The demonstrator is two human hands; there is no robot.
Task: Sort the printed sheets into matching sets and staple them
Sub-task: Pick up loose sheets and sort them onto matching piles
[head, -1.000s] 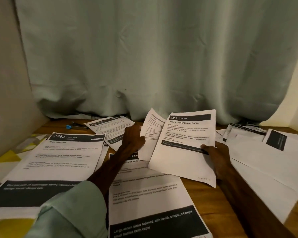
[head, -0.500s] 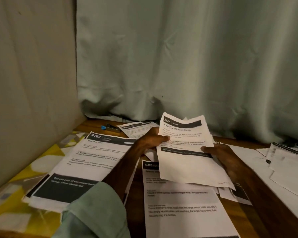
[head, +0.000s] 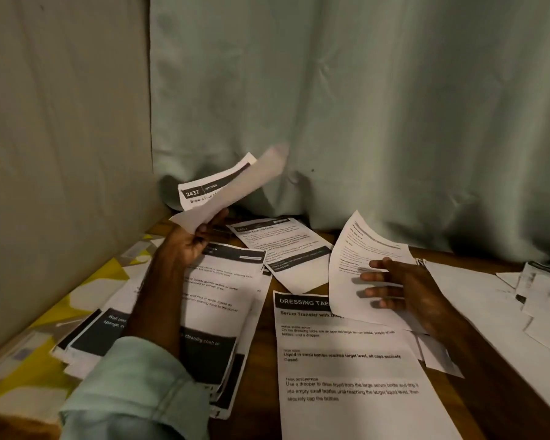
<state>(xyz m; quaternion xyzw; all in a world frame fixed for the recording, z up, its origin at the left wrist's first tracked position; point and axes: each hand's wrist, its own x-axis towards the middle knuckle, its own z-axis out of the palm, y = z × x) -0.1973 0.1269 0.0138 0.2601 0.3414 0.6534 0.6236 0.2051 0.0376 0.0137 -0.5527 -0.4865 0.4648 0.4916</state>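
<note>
At ten o'clock, 2437 sheets (head: 216, 192) held aloft and drooping, pinched at the near corner between thumb and curled fingers of the left hand (head: 188, 246). At three o'clock, right hand (head: 407, 290) laid with straight, spread fingers on a curling sheet (head: 362, 249). Light, limp, slippery: probably best pinched by an edge.

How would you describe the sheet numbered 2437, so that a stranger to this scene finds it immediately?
Look at the corner where the beige wall meets the green curtain. In front of it the left hand holds one curled sheet above the table. Only this sheet is fully in the air, and its black header reads 2437 KITCHEN.
</note>
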